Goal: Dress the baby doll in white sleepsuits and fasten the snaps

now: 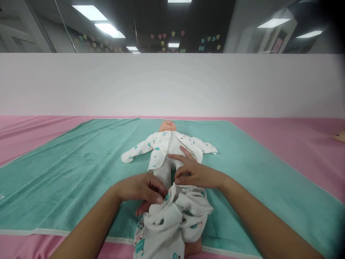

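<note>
A baby doll (168, 126) lies on its back with its head away from me, in a printed white jacket (159, 151) over white underclothes. Printed white baby pants (165, 219) are bunched around its lower legs, and one bare foot (193, 247) shows at the near end. My left hand (142, 190) is curled around the left side of the pants, thumb on the cloth. My right hand (188, 171) pinches the top edge of the pants between thumb and finger, its other fingers stretched over the doll's front.
Beneath the doll is a teal blanket (88, 165) with a pale edge, laid over a pink sheet (291, 144). A white wall panel (172, 84) stands at the back, with dark glass above it. Part of a skin-toned object (340, 136) shows at the right edge.
</note>
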Demonstrator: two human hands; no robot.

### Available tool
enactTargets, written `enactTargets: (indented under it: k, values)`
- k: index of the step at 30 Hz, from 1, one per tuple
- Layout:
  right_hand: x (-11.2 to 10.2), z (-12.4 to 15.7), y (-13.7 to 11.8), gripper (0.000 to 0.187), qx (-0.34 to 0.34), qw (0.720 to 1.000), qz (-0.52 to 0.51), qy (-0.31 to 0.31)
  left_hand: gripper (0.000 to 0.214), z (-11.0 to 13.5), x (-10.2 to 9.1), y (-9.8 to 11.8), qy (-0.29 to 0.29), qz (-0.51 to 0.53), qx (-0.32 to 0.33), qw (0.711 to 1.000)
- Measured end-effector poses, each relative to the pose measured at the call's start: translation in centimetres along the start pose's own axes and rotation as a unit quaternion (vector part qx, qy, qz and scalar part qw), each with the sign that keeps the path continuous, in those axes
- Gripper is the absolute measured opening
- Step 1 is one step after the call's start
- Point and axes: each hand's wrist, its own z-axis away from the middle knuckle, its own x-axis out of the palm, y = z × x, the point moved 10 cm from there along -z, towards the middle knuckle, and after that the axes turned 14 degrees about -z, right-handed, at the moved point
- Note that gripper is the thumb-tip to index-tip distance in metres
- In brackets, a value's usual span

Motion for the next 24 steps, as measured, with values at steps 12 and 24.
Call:
enactTargets:
  k: [12,24]
  values:
    - [0.3,0.0,0.4,0.019,0.013,1.000,0.020,-0.011,0.023,0.6,-1.8,1.0,0.091,-0.113,0.059,0.988]
    - [1.0,0.0,-1.4,0.028,-0.002,0.998,0.017,-0.056,0.016,3.6,-5.1,5.1,0.522,-0.401,0.154,0.737]
